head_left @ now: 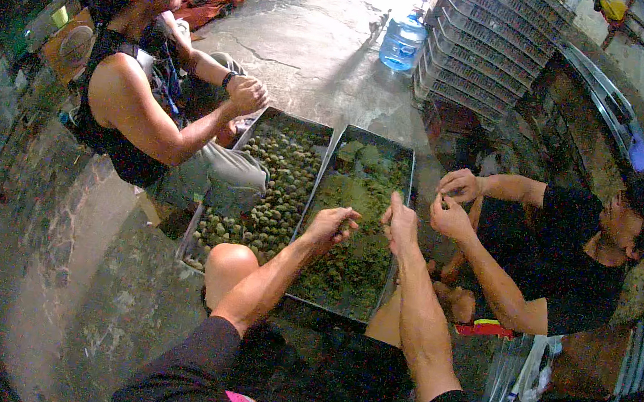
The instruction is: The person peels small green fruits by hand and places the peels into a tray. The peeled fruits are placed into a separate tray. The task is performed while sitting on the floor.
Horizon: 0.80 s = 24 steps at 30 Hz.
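Note:
My left hand (333, 226) is curled above the edge between two metal trays, closed on a small dark round object like those in the left tray. My right hand (399, 225) hovers over the right tray, thumb raised and fingers bent; what they hold, if anything, is hidden. The left tray (329, 135) holds several small, round, mottled greenish-brown items (280, 180). The right tray (412, 160) has green crumbly material (352, 181) spread across its bottom.
Co-workers sit left (133, 105) and right (573, 248), each with hands together near the trays. Behind stand a blue water jug (402, 44) and stacked crates (482, 44). An orange cloth (210, 2) lies back left; metal strips (608, 99) are at the right.

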### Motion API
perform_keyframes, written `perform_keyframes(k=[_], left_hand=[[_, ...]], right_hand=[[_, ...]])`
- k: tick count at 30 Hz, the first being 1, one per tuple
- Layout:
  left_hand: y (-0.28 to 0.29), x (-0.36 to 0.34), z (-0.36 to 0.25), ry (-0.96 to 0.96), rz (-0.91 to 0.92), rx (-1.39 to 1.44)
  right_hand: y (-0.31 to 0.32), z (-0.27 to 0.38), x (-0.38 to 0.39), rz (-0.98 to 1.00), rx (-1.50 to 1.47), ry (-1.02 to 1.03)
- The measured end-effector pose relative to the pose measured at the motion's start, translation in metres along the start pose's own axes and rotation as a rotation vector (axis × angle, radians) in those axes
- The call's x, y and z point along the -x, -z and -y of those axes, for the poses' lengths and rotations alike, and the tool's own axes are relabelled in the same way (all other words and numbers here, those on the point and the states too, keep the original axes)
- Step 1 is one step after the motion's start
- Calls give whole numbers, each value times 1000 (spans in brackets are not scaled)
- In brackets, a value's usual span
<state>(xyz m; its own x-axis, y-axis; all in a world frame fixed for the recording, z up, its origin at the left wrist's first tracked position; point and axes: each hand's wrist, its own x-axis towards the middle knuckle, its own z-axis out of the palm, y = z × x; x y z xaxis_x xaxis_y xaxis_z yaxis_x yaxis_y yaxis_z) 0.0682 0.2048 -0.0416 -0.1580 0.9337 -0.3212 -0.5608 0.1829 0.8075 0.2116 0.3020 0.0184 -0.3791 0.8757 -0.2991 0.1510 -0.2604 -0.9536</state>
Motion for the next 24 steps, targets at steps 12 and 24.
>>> perform_keyframes(k=[12, 24], left_hand=[[6, -6, -1, -89, -125, 18], [13, -15, 0, -99, -225, 211]], right_hand=[[12, -7, -12, 205, -261, -74], [4, 9, -5, 123, -353, -85]])
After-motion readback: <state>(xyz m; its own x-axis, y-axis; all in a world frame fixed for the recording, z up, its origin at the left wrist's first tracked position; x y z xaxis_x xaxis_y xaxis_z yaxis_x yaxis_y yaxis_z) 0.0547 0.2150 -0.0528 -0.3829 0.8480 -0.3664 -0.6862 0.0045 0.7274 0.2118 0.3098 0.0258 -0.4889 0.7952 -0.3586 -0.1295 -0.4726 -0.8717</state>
